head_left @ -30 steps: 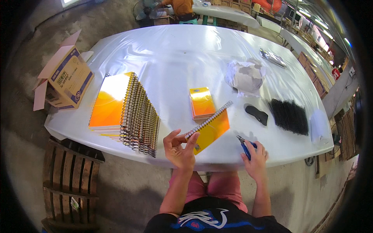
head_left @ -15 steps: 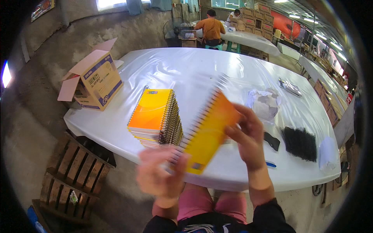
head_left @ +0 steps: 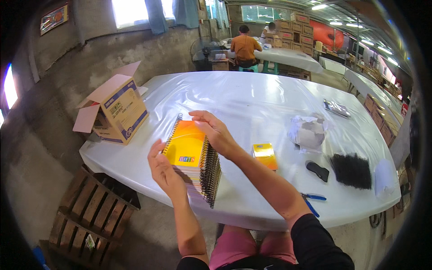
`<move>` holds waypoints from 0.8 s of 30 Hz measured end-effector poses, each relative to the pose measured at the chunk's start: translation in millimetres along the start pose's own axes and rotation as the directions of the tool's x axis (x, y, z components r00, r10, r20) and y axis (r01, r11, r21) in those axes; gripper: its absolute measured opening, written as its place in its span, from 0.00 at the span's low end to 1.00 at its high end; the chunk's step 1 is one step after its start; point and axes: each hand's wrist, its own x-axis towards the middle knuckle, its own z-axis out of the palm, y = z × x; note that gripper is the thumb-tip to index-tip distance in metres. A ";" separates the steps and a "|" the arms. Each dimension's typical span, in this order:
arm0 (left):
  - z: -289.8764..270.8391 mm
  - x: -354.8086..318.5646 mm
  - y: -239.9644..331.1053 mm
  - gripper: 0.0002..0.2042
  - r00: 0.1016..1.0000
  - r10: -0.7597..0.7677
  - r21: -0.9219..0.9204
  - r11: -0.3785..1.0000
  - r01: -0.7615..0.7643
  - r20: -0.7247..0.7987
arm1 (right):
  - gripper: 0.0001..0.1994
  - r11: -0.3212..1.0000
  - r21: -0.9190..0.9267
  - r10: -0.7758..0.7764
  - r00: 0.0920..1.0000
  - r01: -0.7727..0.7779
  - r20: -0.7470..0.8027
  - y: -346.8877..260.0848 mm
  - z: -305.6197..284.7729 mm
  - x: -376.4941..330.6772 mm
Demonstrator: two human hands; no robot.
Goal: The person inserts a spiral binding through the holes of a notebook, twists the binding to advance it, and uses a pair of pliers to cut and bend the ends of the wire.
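Note:
A stack of spiral notebooks [head_left: 194, 177] stands at the near left of the table. On top lies a yellow and orange notebook [head_left: 182, 148], its black coil along the left side, opposite the coils just below it. My left hand [head_left: 165, 171] rests at its near left edge with fingers apart and slightly curved. Across the far right corner reaches my right hand [head_left: 213, 130], fingers stretched out and palm beside the stack. Neither hand is wrapped round anything. A smaller yellow notebook [head_left: 265, 156] lies right of the stack, past my right forearm.
Blue-handled pliers [head_left: 313, 197], a black curved object [head_left: 317, 171], black coils [head_left: 351, 171] and crumpled white wrapping [head_left: 308, 133] lie on the right. An open cardboard box [head_left: 120, 110] stands at the far left. A slatted wooden chair [head_left: 92, 211] is beside the table. People sit beyond.
The yellow and orange notebook, held in the air between both hands before, now lies on the stack, turned round. Both hands have moved left onto it. The small notebook and pliers have come into clear view.

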 end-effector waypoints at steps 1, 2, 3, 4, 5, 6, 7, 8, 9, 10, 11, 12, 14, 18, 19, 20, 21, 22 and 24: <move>3.0 -1.6 -0.1 0.22 1.000 -0.003 -0.074 0.997 0.001 -0.022 | 0.19 0.998 0.058 0.014 0.999 -0.012 -0.040 -1.8 2.2 -0.3; 5.5 -3.3 -2.2 0.23 1.000 -0.002 -0.060 0.998 0.001 -0.009 | 0.18 0.993 0.118 0.029 0.996 -0.020 -0.079 -2.3 4.4 -0.4; 7.2 -4.9 -5.0 0.24 1.000 0.000 -0.044 0.999 0.000 0.003 | 0.18 0.984 0.178 0.045 0.992 -0.024 -0.116 -1.3 6.8 -0.1; 8.8 -4.6 -6.6 0.26 1.000 0.008 -0.031 0.999 -0.008 0.012 | 0.18 0.988 0.156 0.015 0.987 0.010 -0.157 0.6 9.8 2.3; 10.3 -4.6 -7.5 0.27 1.000 0.016 -0.017 1.000 -0.016 0.020 | 0.18 0.989 0.145 0.038 0.986 -0.015 -0.161 0.8 9.2 1.4; 11.1 -5.3 -7.7 0.27 1.000 0.012 -0.019 1.000 -0.012 0.017 | 0.18 0.990 0.135 0.061 0.985 -0.039 -0.164 -0.5 9.0 -0.7; 10.5 -5.9 -8.2 0.27 1.000 0.010 -0.017 1.000 -0.010 0.009 | 0.18 0.990 0.128 0.084 0.983 -0.063 -0.162 -1.5 9.8 -1.3; 10.3 -5.9 -8.5 0.27 1.000 0.008 -0.015 1.000 -0.008 0.001 | 0.18 0.990 0.126 0.082 0.986 -0.064 -0.143 -2.8 10.8 -0.7; 10.4 -5.2 -8.3 0.28 1.000 0.005 -0.026 1.000 -0.005 -0.006 | 0.19 0.990 0.124 0.080 0.989 -0.065 -0.124 -4.3 12.0 -0.2; 10.6 -5.6 -7.4 0.28 1.000 -0.002 -0.039 0.999 0.002 -0.009 | 0.19 0.990 0.121 0.082 0.991 -0.069 -0.109 -5.8 11.6 -1.3; 10.5 -5.9 -7.1 0.29 1.000 -0.010 -0.051 0.999 0.009 -0.013 | 0.19 0.989 0.119 0.096 0.990 -0.084 -0.100 -7.5 11.0 -2.3; 9.5 -5.6 -7.7 0.30 1.000 0.003 -0.039 0.999 -0.004 -0.019 | 0.19 0.988 0.117 0.110 0.990 -0.099 -0.091 -9.1 10.5 -3.1; 9.8 -3.8 -9.0 0.32 0.999 0.030 -0.022 0.999 -0.031 -0.015 | 0.18 0.997 0.061 0.057 0.989 -0.049 -0.138 3.4 0.6 -5.1; -17.8 -6.4 26.2 0.34 0.936 0.172 -0.064 0.978 -0.201 -0.309 | 0.23 0.938 -0.311 0.073 0.962 -0.156 -0.263 50.7 -79.2 -32.7; -26.0 -12.2 46.1 0.33 0.913 0.196 -0.137 0.956 -0.258 -0.357 | 0.27 0.872 -0.415 0.120 0.935 -0.260 -0.332 66.3 -116.7 -49.2; -36.6 -23.9 57.8 0.32 0.906 0.261 -0.254 0.901 -0.353 -0.333 | 0.29 0.688 -0.644 0.055 0.908 -0.336 -0.415 95.5 -161.9 -72.7; -56.4 -32.7 69.7 0.30 0.881 0.357 -0.320 0.833 -0.451 -0.310 | 0.30 0.268 -0.762 0.239 0.807 -0.589 -0.540 84.0 -157.4 -84.4; -62.7 -46.4 77.4 0.29 0.867 0.421 -0.431 0.753 -0.497 -0.265 | 0.34 0.088 -0.748 0.350 0.723 -0.658 -0.595 80.4 -164.9 -97.3; -50.2 -76.8 85.2 0.28 0.872 0.462 -0.602 0.653 -0.459 -0.165 | 0.37 0.098 -0.746 0.516 0.674 -0.659 -0.528 104.7 -192.7 -115.0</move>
